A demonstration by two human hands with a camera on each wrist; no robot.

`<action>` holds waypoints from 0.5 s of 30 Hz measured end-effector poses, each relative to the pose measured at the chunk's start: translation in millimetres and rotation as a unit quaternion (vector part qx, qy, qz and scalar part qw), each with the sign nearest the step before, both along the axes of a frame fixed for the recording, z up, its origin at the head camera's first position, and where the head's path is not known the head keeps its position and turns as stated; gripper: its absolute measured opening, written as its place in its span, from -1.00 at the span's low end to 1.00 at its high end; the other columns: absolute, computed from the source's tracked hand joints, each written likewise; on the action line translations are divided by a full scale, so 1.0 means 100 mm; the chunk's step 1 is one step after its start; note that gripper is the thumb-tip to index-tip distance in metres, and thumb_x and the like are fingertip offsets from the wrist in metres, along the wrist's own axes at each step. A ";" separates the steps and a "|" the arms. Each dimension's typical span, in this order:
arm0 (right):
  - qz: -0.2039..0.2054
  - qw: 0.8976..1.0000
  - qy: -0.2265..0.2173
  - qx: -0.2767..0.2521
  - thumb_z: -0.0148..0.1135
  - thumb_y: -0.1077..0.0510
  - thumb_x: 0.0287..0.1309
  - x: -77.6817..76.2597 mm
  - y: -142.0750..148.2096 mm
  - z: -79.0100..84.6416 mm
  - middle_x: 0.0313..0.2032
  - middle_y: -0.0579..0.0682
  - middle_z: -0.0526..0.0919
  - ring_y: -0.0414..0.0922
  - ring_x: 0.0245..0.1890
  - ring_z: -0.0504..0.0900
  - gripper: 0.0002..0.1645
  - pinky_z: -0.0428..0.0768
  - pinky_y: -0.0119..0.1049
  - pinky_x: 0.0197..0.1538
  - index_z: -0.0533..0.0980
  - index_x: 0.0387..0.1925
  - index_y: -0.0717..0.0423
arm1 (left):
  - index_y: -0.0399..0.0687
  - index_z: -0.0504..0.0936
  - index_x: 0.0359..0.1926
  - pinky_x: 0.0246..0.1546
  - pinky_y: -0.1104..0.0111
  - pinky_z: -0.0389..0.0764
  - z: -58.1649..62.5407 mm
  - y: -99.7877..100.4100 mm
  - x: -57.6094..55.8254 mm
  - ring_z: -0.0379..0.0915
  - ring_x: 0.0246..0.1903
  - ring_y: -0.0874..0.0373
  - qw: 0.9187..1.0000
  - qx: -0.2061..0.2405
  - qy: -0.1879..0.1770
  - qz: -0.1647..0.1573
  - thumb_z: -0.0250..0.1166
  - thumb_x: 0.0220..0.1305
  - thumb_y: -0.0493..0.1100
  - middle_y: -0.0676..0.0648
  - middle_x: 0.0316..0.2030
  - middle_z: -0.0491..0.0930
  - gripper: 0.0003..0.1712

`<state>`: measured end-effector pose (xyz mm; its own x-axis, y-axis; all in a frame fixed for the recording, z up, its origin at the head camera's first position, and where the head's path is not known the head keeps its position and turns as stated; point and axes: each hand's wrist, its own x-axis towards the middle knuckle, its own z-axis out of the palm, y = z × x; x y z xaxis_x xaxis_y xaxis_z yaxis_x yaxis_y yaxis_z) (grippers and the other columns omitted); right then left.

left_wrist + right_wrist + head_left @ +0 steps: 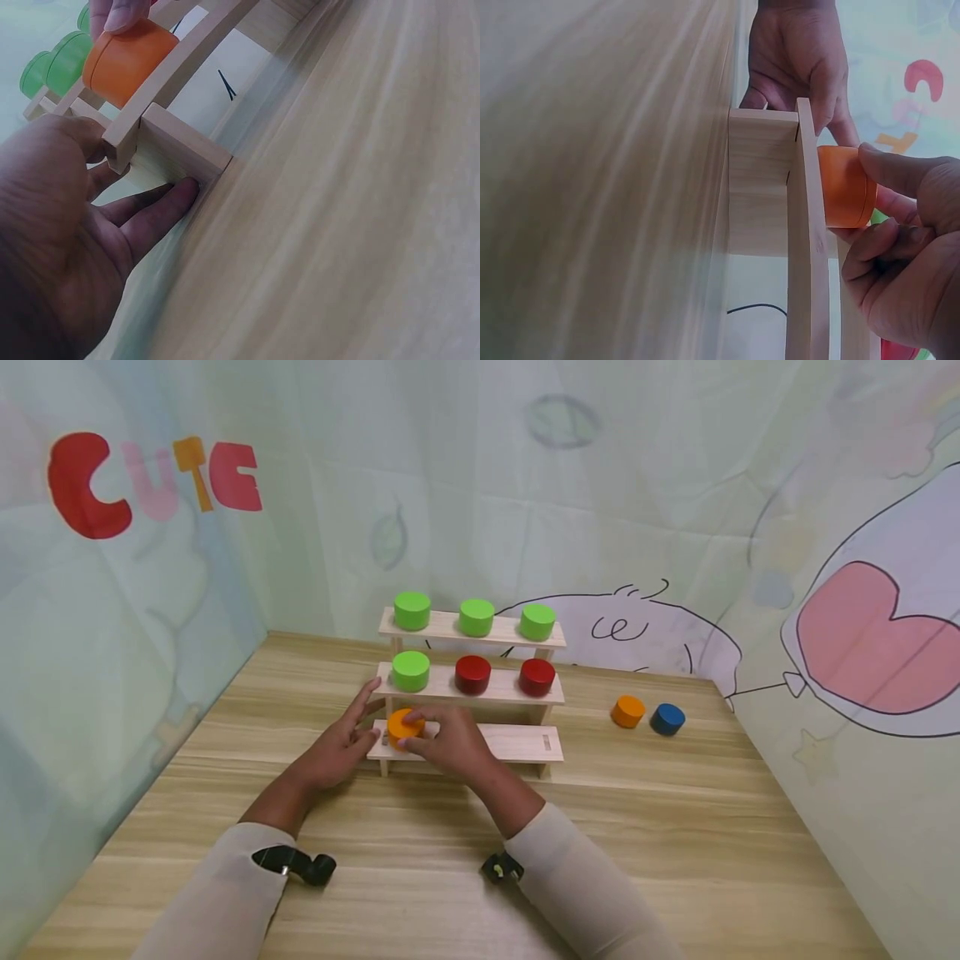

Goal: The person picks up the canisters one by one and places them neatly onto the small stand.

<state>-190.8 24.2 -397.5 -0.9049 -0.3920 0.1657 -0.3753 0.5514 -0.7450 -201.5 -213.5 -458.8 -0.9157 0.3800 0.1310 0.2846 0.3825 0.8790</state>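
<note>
An orange cylinder block [401, 727] sits at the left end of the bottom shelf [517, 745] of a three-step wooden rack. My right hand [459, 743] pinches this block between thumb and fingers, its base right at the shelf surface in the right wrist view. At the rack's left end, my left hand [333, 756] rests with spread fingers against the side. In the left wrist view its fingers [161, 217] touch the shelf end and the wooden leg [187, 142]. Above, the middle shelf carries a green block [410, 671] and two red blocks [472, 675].
Three green blocks [476, 618] stand on the top shelf. To the right of the rack, a loose orange block [628, 712] and a blue block [667, 719] lie on the wooden table [675, 827]. Printed curtains [465, 527] enclose the table at the back and sides.
</note>
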 end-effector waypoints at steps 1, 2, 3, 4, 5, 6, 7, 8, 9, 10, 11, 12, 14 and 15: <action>0.000 1.000 0.000 -0.001 0.63 0.18 0.24 0.00 0.00 0.00 0.19 -0.03 0.83 -0.05 0.27 0.73 -0.59 0.66 -0.07 0.41 0.80 0.12 0.07 | 0.53 -0.37 0.78 0.49 -0.33 0.38 0.00 0.00 0.00 0.09 0.66 -0.48 1.000 0.001 0.001 -0.001 0.01 0.74 -0.19 -0.38 0.73 0.01 -0.03; 0.001 1.000 0.002 0.000 0.63 0.19 0.23 0.00 0.00 0.00 0.19 -0.02 0.83 -0.05 0.29 0.73 -0.59 0.65 -0.06 0.42 0.80 0.12 0.08 | 0.51 -0.38 0.79 0.49 -0.32 0.37 0.00 0.00 0.00 0.09 0.66 -0.48 1.000 0.001 0.003 -0.002 0.01 0.74 -0.19 -0.39 0.73 0.01 -0.03; 0.001 1.000 0.002 0.000 0.63 0.19 0.22 0.00 0.00 0.00 0.19 -0.02 0.83 -0.06 0.29 0.73 -0.58 0.65 -0.06 0.43 0.80 0.12 0.08 | 0.49 -0.38 0.79 0.50 -0.33 0.35 0.00 0.00 0.00 0.08 0.66 -0.48 1.000 0.001 0.003 -0.003 0.01 0.74 -0.20 -0.39 0.73 0.01 -0.03; 0.002 1.000 0.002 0.000 0.63 0.20 0.22 0.01 0.00 0.00 0.19 -0.01 0.83 -0.06 0.29 0.73 -0.57 0.64 -0.05 0.44 0.79 0.13 0.09 | 0.47 -0.38 0.79 0.51 -0.33 0.34 0.00 0.00 0.00 0.07 0.67 -0.48 1.000 0.002 0.004 -0.004 0.01 0.74 -0.20 -0.39 0.73 0.01 -0.03; 0.001 1.000 0.001 0.000 0.63 0.21 0.21 0.01 0.00 0.00 0.19 -0.01 0.83 -0.06 0.29 0.72 -0.57 0.64 -0.05 0.44 0.79 0.13 0.09 | 0.46 -0.38 0.79 0.52 -0.33 0.32 0.00 0.01 0.00 0.05 0.67 -0.47 1.000 0.003 0.005 -0.004 0.01 0.74 -0.21 -0.39 0.73 0.01 -0.03; 0.001 1.000 0.001 0.001 0.63 0.22 0.21 0.01 -0.01 0.00 0.20 0.00 0.82 -0.06 0.29 0.72 -0.56 0.63 -0.04 0.45 0.79 0.14 0.10 | 0.46 -0.38 0.79 0.52 -0.33 0.32 0.00 0.01 0.00 0.05 0.67 -0.48 1.000 0.003 0.004 -0.005 0.01 0.74 -0.21 -0.40 0.73 0.01 -0.02; 0.000 1.000 0.001 0.001 0.63 0.22 0.21 0.02 -0.01 0.01 0.20 0.00 0.82 -0.06 0.29 0.72 -0.56 0.63 -0.04 0.45 0.79 0.14 0.10 | 0.47 -0.38 0.79 0.51 -0.33 0.32 0.00 0.01 0.01 0.06 0.67 -0.48 1.000 0.003 0.004 -0.005 0.01 0.74 -0.21 -0.40 0.73 0.00 -0.02; -0.001 1.000 0.001 0.001 0.63 0.23 0.21 0.02 -0.01 0.01 0.20 0.00 0.82 -0.06 0.29 0.72 -0.55 0.63 -0.03 0.46 0.79 0.14 0.10 | 0.49 -0.38 0.79 0.51 -0.33 0.34 0.00 0.01 0.01 0.07 0.66 -0.48 1.000 0.002 0.002 -0.004 0.01 0.74 -0.21 -0.39 0.73 0.00 -0.02; -0.002 1.000 0.000 0.001 0.63 0.24 0.20 0.02 -0.01 0.01 0.20 0.00 0.82 -0.05 0.29 0.72 -0.55 0.62 -0.02 0.46 0.79 0.14 0.10 | 0.51 -0.38 0.78 0.49 -0.33 0.36 0.00 0.01 0.01 0.09 0.65 -0.49 1.000 0.001 0.000 -0.003 0.00 0.74 -0.20 -0.39 0.73 0.00 -0.02; -0.003 1.000 -0.002 0.000 0.64 0.25 0.20 0.03 -0.01 0.02 0.21 0.01 0.82 -0.04 0.29 0.72 -0.55 0.62 -0.01 0.46 0.79 0.14 0.10 | 0.51 -0.39 0.78 0.48 -0.33 0.40 0.00 0.01 0.00 0.12 0.64 -0.50 1.000 0.000 0.000 -0.003 0.00 0.74 -0.20 -0.39 0.73 0.01 -0.03; -0.005 1.000 -0.003 -0.001 0.64 0.26 0.19 0.03 -0.01 0.02 0.21 0.01 0.82 -0.04 0.29 0.72 -0.54 0.62 -0.01 0.46 0.79 0.14 0.10 | 0.51 -0.39 0.78 0.45 -0.32 0.44 0.00 0.01 0.01 0.16 0.62 -0.51 1.000 -0.001 0.000 -0.003 0.00 0.75 -0.20 -0.40 0.73 0.01 -0.03; -0.005 1.000 -0.002 0.002 0.65 0.26 0.17 0.04 -0.01 0.03 0.21 0.01 0.82 -0.04 0.29 0.72 -0.54 0.62 -0.01 0.46 0.79 0.13 0.10 | 0.52 -0.39 0.78 0.42 -0.31 0.49 -0.01 0.01 0.00 0.20 0.60 -0.52 1.000 -0.002 -0.001 -0.002 0.00 0.75 -0.19 -0.40 0.73 0.01 -0.03; -0.006 1.000 0.000 0.011 0.66 0.26 0.15 0.04 -0.01 0.04 0.22 0.00 0.81 -0.04 0.29 0.71 -0.52 0.62 -0.04 0.46 0.79 0.13 0.09 | 0.53 -0.40 0.78 0.39 -0.30 0.53 0.00 0.01 0.01 0.25 0.57 -0.53 1.000 -0.003 -0.003 -0.001 0.00 0.75 -0.18 -0.40 0.73 0.01 -0.03; -0.007 1.000 0.002 0.018 0.67 0.27 0.14 0.05 -0.01 0.05 0.23 -0.01 0.81 -0.04 0.30 0.71 -0.51 0.62 -0.06 0.46 0.78 0.14 0.09 | 0.52 -0.40 0.78 0.38 -0.29 0.55 0.00 0.01 0.01 0.27 0.56 -0.54 1.000 -0.003 -0.002 -0.002 -0.01 0.75 -0.18 -0.41 0.73 0.01 -0.03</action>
